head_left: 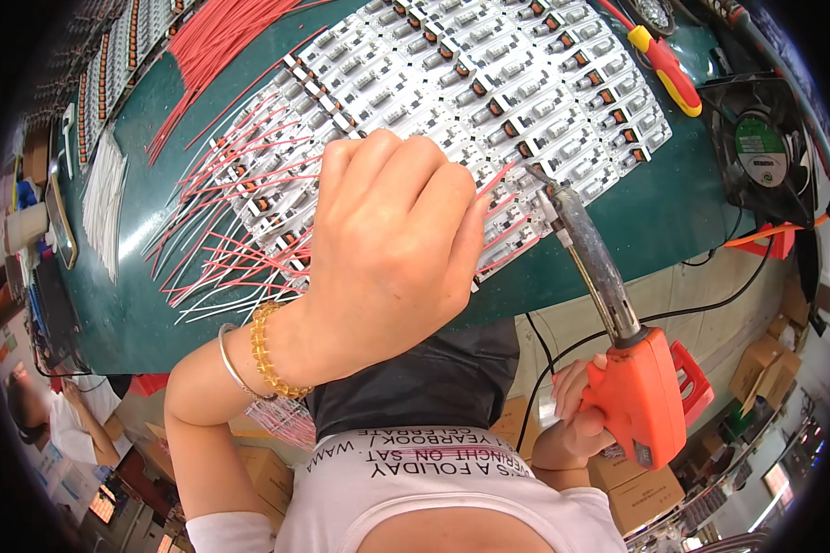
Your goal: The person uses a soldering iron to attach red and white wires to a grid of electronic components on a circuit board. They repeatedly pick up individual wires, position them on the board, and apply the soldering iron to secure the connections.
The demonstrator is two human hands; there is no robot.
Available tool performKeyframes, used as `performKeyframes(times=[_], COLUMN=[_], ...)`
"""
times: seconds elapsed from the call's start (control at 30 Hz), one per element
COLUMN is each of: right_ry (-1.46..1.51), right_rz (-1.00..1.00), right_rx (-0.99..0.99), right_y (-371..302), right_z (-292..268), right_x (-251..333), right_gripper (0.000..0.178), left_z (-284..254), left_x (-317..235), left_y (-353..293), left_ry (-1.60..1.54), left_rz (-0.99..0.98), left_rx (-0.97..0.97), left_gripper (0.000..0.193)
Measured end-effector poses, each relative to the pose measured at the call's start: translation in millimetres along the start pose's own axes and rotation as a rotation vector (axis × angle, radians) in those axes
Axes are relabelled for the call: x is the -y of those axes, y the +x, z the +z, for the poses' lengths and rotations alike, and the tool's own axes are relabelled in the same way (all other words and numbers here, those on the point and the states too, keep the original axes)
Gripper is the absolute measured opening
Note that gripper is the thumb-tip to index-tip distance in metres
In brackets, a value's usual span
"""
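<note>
Soldering iron [608,304] in right hand [576,415]; left hand [392,249] knuckles-up over circuit boards [525,83].

Hands: two, a left hand [392,244] and a right hand [576,415].
Soldering gun [631,387]: one, orange, in the right hand.
Bracelets: two on the left wrist, one silver bangle [230,364] and one amber bead string [265,355].
Circuit boards [488,83]: one large panel of many small units under and beyond the left hand; too many to count.
Red wires [217,41]: one loose bundle far left of the left hand; uncountable.
White wires [101,203]: one bundle, further left.
Screwdriver [664,64]: one, beyond the right hand.
Fan [765,152]: one, beyond the right hand.
</note>
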State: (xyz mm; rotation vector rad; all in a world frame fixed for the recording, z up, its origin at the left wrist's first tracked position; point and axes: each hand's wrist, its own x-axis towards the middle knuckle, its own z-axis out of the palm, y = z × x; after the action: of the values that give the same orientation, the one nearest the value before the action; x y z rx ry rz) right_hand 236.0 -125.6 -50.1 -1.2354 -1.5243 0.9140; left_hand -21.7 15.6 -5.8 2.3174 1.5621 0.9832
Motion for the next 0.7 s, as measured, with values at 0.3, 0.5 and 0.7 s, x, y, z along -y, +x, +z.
performKeyframes(times=[0.3, 0.5, 0.7], right_ry=[0.094, 0.240, 0.318], right_rz=[-0.001, 0.027, 0.131], right_rx=[0.020, 0.088, 0.002], right_y=[-1, 12, -6], right_z=[1, 5, -2], right_x=[-6, 1, -10], right_gripper=[0.076, 0.077, 0.077], left_z=[1, 0, 0], left_x=[0, -1, -1], left_y=[-1, 1, 2], left_ry=[-0.004, 0.002, -0.005], left_rz=[-0.002, -0.006, -0.012], left_rx=[-0.007, 0.014, 0.022], left_gripper=[0.015, 0.016, 0.016])
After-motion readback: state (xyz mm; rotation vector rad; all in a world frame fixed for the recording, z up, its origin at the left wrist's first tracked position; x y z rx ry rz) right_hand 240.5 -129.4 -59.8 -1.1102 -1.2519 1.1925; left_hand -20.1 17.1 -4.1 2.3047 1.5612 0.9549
